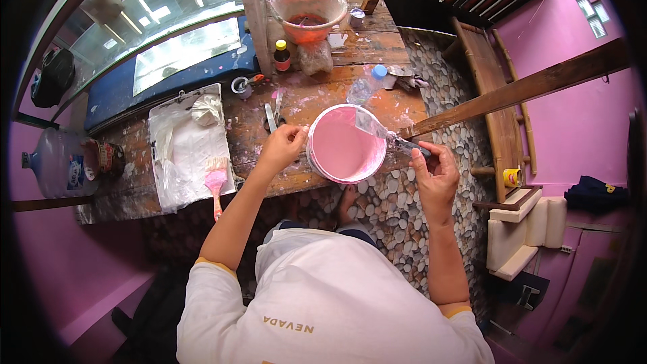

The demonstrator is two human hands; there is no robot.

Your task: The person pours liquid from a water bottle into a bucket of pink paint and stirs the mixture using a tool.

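My left hand [286, 143] has its fingers curled at the left edge of a white bucket [323, 175] of pale pink paint, apparently gripping it. My right hand [435, 175] holds the dark handle of a putty knife [371, 125], whose broad blade sits over the bucket's upper right rim. A paintbrush [216, 189] with pink on its bristles lies on a white plastic-covered tray [176, 148] to the left. Scissors [271, 116] lie behind my left hand. A plastic bottle with a blue cap [367, 87] stands just behind the bucket.
The paint-spattered wooden table [404, 108] also holds an orange pail [309, 7], a small dark bottle [282, 59] and a cup [241, 88]. A water jug [55, 165] is at far left. A wooden beam [519, 81] crosses at right, beside a bamboo bench [499, 148].
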